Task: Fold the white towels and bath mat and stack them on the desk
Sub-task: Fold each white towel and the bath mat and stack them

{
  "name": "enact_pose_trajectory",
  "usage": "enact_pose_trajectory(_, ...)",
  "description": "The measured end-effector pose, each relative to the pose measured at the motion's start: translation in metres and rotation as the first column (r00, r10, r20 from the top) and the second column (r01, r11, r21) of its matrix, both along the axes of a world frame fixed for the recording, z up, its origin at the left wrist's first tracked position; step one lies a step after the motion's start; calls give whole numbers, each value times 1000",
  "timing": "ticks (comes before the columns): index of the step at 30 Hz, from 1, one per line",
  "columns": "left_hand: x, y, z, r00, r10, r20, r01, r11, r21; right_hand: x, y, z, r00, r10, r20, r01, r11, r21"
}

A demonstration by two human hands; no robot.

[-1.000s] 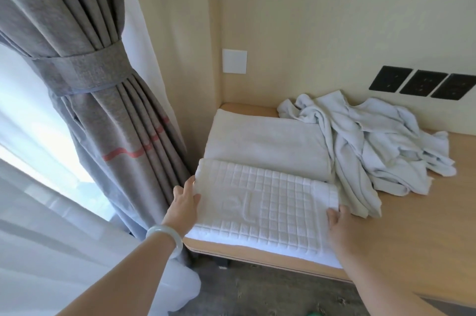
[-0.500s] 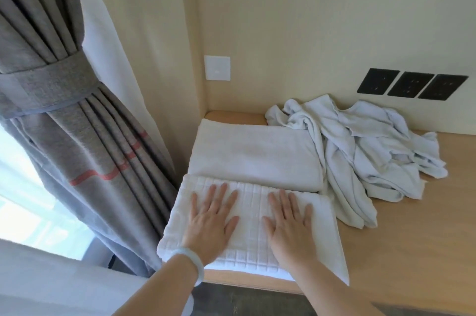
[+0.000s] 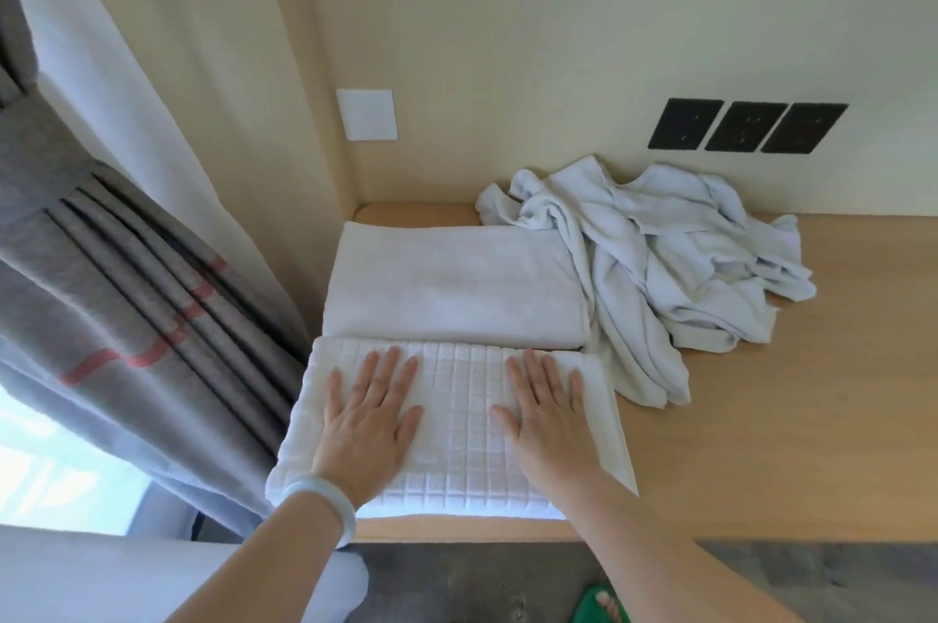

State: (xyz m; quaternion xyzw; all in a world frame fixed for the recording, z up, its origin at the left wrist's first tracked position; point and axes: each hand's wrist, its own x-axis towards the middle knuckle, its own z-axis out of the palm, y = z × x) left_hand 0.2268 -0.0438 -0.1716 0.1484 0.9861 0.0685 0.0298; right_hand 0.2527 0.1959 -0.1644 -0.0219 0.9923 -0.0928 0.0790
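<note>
Both hands flat, palms down, fingers spread, pressing on folded bath mat (image 3: 457, 424); nothing grasped, nothing clenched. Left hand (image 3: 368, 424) on mat's left half, pale bangle (image 3: 325, 503) at that wrist. Right hand (image 3: 550, 419) on mat's right half, near its right edge. Mat: white, waffle-grid weave, folded to a rectangle, sitting at near edge of wooden desk (image 3: 761, 445), left end slightly overhanging toward grey curtain (image 3: 127, 318). Just beyond fingertips, touching mat's far edge: folded white towel (image 3: 451, 287), smooth, squared off, lying beside mat, not under it. Beyond and right of right hand: crumpled towel heap (image 3: 660, 267), unfolded, one tail trailing down beside mat's right corner; number of towels in heap not clear. Three black wall sockets (image 3: 746, 125) above heap. Progress estimate: about midway — one towel folded, mat folded and being smoothed; heap not yet folded, and no stack yet, since folded pieces lie side by side. Likely remaining: fold heap, pile everything together.
</note>
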Motion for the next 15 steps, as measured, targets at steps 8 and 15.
enact_pose_trajectory(8,-17,78,23,995,-85,43,87,994,-71,-8,71,36,981,-185,51,191,963,-188)
enact_pose_trajectory(15,-63,215,44,983,-183,12,183,982,-47,-60,201,62,951,-308,-1,302,934,-191)
